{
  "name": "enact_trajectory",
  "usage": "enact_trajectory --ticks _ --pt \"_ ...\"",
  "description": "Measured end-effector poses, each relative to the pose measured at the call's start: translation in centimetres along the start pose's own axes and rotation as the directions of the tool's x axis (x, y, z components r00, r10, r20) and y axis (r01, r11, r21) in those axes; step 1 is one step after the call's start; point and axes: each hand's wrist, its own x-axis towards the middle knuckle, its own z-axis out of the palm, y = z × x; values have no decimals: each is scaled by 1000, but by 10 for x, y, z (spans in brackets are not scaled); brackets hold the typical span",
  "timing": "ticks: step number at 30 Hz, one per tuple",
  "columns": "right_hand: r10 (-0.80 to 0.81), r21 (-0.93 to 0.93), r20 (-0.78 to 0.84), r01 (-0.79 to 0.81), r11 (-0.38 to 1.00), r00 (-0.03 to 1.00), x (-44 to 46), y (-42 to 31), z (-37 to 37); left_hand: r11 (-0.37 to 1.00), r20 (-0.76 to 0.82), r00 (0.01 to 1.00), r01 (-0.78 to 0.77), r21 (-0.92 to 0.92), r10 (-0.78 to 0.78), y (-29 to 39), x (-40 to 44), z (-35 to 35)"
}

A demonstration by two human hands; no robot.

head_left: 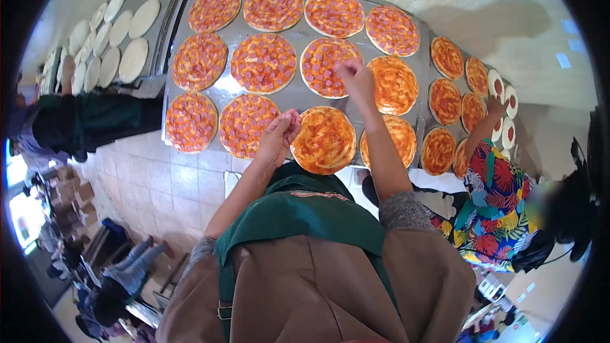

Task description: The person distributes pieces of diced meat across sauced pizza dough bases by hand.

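My right hand point(357, 81) is over the right side of a pizza point(323, 57) scattered with pink ham cubes, its fingers bent together. Whatever those fingers hold is too small to make out. Closer to my body, my left hand point(278, 136) is closed and cupped, with pinkish ham cubes seeming to show at its fingers. It is between a ham-topped pizza point(244, 121) and a pizza with only sauce and cheese point(324, 143). Two more pizzas without ham, one farther back point(393, 86) and one nearer point(397, 140), lie to the right, the nearer partly behind my right forearm.
Several ham-topped pizzas cover the rest of the metal table point(219, 89). At left, plain dough rounds point(133, 60) lie on another table beside a person in dark clothes point(89, 117). At right, a person in a flowered shirt point(499, 197) reaches over sauced bases point(445, 101).
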Motion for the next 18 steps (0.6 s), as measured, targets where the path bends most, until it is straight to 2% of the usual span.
enact_trajectory --ticks 2,4,7,9,10,14,18 --pt "-173 93 212 156 983 962 -44 6 9 998 31 999 20 65 -22 1 -6 -1" --pt "-51 362 409 -111 926 911 -98 7 26 988 29 998 46 147 -51 -1 -11 -3" --pt "-111 520 303 -66 851 946 -155 -2 37 970 36 993 100 222 -111 -6 -19 -11" --pt "-76 231 190 31 973 979 -182 -12 32 960 58 982 163 228 -180 -11 -22 -23" --pt "-67 64 135 59 996 989 -190 -16 28 939 70 976 179 295 -208 -13 -23 -28" --pt "-165 -112 57 170 979 985 -214 0 34 946 123 961 211 246 -246 -32 -42 -36" --pt "-107 113 -45 112 987 993 -233 0 41 948 150 951 236 213 -271 -40 -58 -51"
